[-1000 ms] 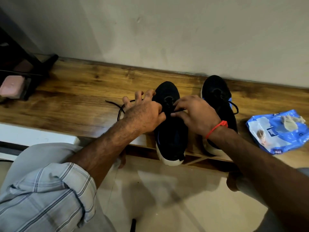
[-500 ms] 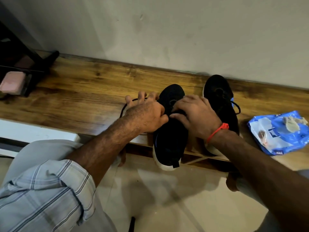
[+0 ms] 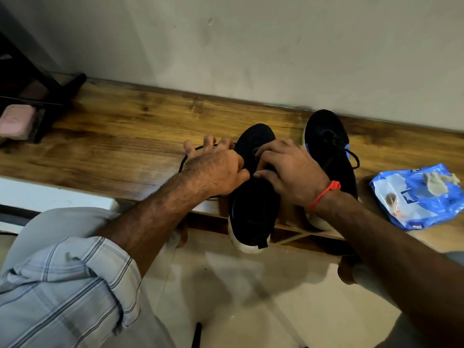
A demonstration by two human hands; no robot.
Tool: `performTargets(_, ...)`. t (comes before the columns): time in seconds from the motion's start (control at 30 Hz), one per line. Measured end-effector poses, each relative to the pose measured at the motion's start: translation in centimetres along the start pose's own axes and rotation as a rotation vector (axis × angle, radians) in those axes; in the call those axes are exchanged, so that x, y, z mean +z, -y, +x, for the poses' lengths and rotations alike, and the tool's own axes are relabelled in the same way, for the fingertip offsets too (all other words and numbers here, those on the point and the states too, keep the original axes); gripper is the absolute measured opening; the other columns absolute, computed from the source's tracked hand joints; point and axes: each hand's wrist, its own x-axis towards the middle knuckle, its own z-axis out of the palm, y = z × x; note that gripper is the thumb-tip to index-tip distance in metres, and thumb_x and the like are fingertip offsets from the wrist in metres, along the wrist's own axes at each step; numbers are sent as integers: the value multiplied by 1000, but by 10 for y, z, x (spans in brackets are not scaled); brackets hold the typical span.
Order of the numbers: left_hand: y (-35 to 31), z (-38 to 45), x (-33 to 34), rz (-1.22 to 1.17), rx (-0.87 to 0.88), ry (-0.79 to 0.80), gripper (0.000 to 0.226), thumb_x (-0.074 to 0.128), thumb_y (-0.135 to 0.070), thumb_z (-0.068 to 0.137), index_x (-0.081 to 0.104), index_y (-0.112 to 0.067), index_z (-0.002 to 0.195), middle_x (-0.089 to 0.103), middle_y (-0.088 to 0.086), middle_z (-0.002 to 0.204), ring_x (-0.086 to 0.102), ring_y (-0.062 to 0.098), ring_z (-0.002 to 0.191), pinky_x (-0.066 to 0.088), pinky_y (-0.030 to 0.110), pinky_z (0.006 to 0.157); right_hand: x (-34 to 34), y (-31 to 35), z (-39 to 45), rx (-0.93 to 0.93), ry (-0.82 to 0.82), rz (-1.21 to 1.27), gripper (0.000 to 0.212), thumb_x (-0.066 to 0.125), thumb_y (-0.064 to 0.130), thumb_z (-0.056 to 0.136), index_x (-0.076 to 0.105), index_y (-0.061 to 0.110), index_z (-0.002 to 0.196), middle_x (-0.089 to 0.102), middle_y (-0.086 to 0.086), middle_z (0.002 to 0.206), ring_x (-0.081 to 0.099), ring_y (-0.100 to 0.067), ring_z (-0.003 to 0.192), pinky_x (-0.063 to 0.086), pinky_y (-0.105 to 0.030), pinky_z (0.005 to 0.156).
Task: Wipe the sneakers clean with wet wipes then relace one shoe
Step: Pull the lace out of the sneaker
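Since a second ago the lace loop left of the near shoe has drawn shorter. The left hand pinches lace, fingers splayed; the right hand pinches at the eyelets. Relacing seems underway on the table.

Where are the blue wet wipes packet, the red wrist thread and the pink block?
blue wet wipes packet (image 3: 416, 197): head view, middle of its front.
red wrist thread (image 3: 324, 193): head view, strand across the wrist.
pink block (image 3: 16, 121): head view, its top face.
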Motion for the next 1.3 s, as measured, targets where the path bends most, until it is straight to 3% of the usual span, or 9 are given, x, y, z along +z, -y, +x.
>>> performTargets(0.17,1,0,-1,-8,-6,8,32,46,-58,97,70,-42,111,34,-6,151,20,27,140,21,66,106,-20,-27,12,455,-379,482,6,66,16,90,66,19,85,69,-2,90,66,-20,88,53,-44,87)
performTargets(0.27,1,0,0,1,4,1,32,45,-57,97,70,-42,111,35,-5,150,21,28,139,21,67,106,-34,-40,10,600,-535,533,10,64,21,90,67,15,98,69,-3,93,66,-22,91,53,-39,88)
performTargets(0.4,-1,1,0,19,16,10,33,45,-56,97,69,-40,112,35,-3,150,22,29,138,21,66,103,-14,-18,0,236,-119,168,52,59,52,88,51,28,135,44,-4,146,34,-29,139,28,-49,114)
performTargets(0.53,0,2,1,16,18,11,33,43,-57,98,69,-40,110,35,-3,149,22,28,137,22,65,101,3,0,-4,126,60,-119,38,55,52,93,59,30,124,33,1,155,14,-31,147,18,-56,114)
performTargets(0.63,0,1,0,8,12,25,34,44,-56,97,70,-38,110,36,-3,150,21,29,138,21,67,103,4,2,-1,44,-128,-76,20,61,39,93,67,20,97,61,4,127,42,-26,131,35,-52,104)
performTargets(0.73,6,0,-3,1,-12,55,29,47,-58,96,68,-37,99,37,-4,148,20,29,139,18,70,107,-16,-19,9,293,-473,375,8,65,23,89,65,16,87,67,3,99,61,-17,99,49,-42,90)
performTargets(0.8,7,0,-2,-9,-12,46,28,47,-59,95,66,-38,94,41,-5,144,22,28,137,19,69,106,-30,-38,10,479,-625,488,16,64,22,89,66,11,100,68,-1,107,63,-19,103,49,-35,94)
performTargets(0.97,2,1,2,-37,6,13,31,47,-60,95,68,-38,89,44,-6,142,24,26,135,17,67,104,-17,-26,0,417,-240,93,71,64,56,85,41,25,144,23,-9,159,18,-36,146,22,-51,116)
performTargets(1.3,-14,2,13,-16,-34,-233,33,49,-63,93,52,-33,81,57,-9,124,39,23,128,26,61,100,-8,0,0,387,70,14,25,59,54,90,63,30,87,50,4,130,31,-28,130,28,-46,106)
